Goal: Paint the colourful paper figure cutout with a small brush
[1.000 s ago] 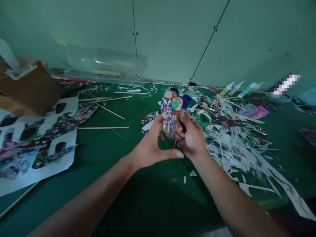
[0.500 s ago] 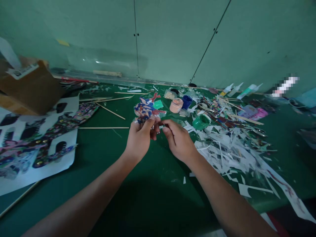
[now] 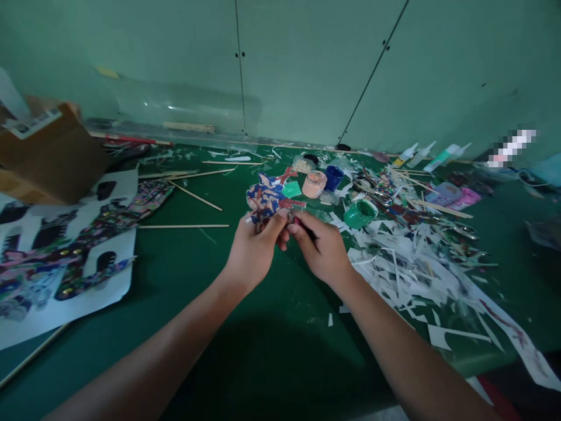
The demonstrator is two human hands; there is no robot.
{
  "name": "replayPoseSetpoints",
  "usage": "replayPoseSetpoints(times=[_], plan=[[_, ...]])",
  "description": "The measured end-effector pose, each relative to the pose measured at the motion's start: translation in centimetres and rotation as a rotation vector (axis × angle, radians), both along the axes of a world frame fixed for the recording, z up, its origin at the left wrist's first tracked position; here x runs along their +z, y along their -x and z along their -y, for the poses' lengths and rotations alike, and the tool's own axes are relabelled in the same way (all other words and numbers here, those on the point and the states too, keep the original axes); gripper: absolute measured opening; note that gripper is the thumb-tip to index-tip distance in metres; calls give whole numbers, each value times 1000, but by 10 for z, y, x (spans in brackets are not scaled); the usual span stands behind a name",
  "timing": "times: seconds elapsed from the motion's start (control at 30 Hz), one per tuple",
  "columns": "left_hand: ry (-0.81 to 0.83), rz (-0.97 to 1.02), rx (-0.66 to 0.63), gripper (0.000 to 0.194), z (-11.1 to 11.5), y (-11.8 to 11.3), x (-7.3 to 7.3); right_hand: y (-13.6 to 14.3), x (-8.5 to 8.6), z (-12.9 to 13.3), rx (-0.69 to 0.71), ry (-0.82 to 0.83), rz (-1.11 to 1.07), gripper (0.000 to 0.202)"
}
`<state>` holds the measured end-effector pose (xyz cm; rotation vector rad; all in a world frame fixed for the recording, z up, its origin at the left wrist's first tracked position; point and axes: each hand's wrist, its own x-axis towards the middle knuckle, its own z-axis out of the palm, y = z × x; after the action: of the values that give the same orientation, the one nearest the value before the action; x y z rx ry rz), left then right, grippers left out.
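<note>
In the middle of the head view, my left hand (image 3: pixel 254 248) is closed on a painted cut-out figure (image 3: pixel 267 196). The figure has blue, pinkish and dark red areas and a bright green patch at its right side. My left thumb presses on its lower edge. Close against those fingertips, my right hand (image 3: pixel 322 245) is in a pinch at the figure's lower right. What its fingertips hold is too small and covered to make out. Just beyond the hands stand jars of peach paint (image 3: pixel 314 185), blue paint (image 3: pixel 333 177) and green paint (image 3: pixel 360 214).
White paper scraps (image 3: pixel 407 263) are heaped on the green table (image 3: pixel 263 351) at right. Thin wooden sticks (image 3: pixel 188 226) lie at left, near printed sheets (image 3: pixel 118 280) and a cardboard box (image 3: pixel 52 158). Glue bottles (image 3: pixel 442 158) stand at the back right, before the green wall (image 3: pixel 298 70).
Both hands and the figure have shifted slightly right in the view. The small pale bit seen at my right fingertips no longer shows. My left hand keeps its grip.
</note>
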<state>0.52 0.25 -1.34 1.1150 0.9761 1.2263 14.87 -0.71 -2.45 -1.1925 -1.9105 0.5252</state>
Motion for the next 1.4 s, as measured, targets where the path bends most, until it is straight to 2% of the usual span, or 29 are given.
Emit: replayPoseSetpoints(times=[0.13, 0.23, 0.4, 0.5, 0.63, 0.8, 0.97, 1.07, 1.4], plan=[[51, 51, 52, 29, 1, -3, -3, 8, -3, 2, -22, 21, -143, 25], [118, 141, 68, 29, 3, -6, -3, 13, -2, 3, 49, 120, -318, 21], [187, 216, 51, 27, 3, -8, 2, 17, 1, 3, 106, 221, -506, 22], [212, 235, 42, 23, 2, -8, 4, 19, -1, 2, 105, 284, -587, 16], [191, 255, 4, 25, 1, -8, 3, 21, -6, 2, 128, 298, -645, 19], [173, 246, 7, 28, 5, -9, 3, 24, -7, 6, 106, 250, -605, 18], [268, 332, 105, 20, 7, -11, 8, 22, -3, 9, 30, 132, -315, 26], [272, 374, 101, 17, 6, -11, 7, 21, -4, 9, 6, 97, -214, 29], [223, 316, 34, 21, 5, -8, 2, 26, -10, 12, -96, 116, -375, 29]])
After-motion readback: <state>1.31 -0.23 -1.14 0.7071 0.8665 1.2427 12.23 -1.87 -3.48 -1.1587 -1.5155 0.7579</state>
